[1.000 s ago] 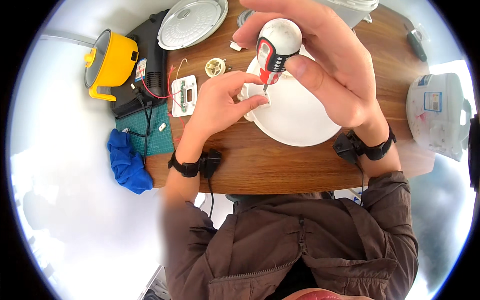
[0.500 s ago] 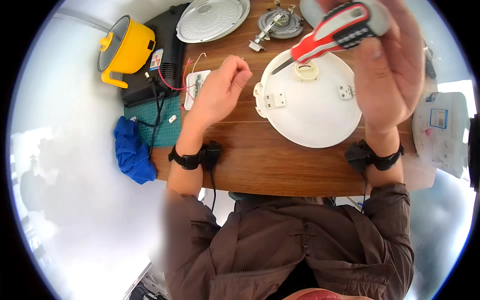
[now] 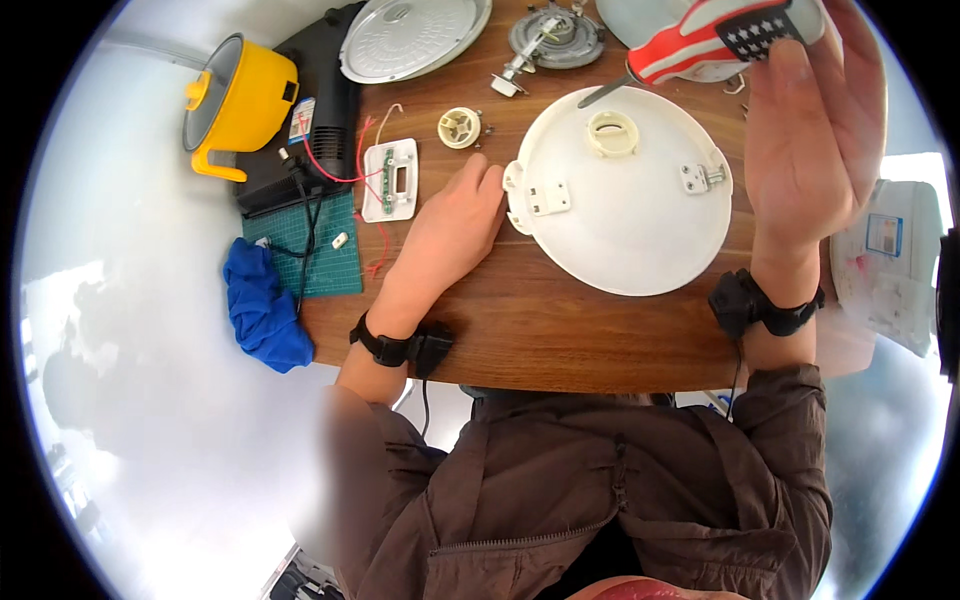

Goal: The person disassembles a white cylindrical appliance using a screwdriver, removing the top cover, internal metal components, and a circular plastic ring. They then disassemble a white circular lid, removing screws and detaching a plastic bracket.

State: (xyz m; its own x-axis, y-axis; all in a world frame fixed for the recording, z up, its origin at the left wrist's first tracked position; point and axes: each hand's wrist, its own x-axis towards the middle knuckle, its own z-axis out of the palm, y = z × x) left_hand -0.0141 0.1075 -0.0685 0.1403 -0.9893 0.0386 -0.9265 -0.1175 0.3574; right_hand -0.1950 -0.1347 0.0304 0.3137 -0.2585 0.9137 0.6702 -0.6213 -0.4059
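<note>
One raised right hand (image 3: pixel 815 145) grasping a screwdriver (image 3: pixel 695 42), one curled left hand (image 3: pixel 455 228) beside a white cover (image 3: pixel 625 235), its grip unclear.

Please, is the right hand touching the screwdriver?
Touching. The head view shows the right hand holding the screwdriver, with the thumb lying against its handle.
</note>
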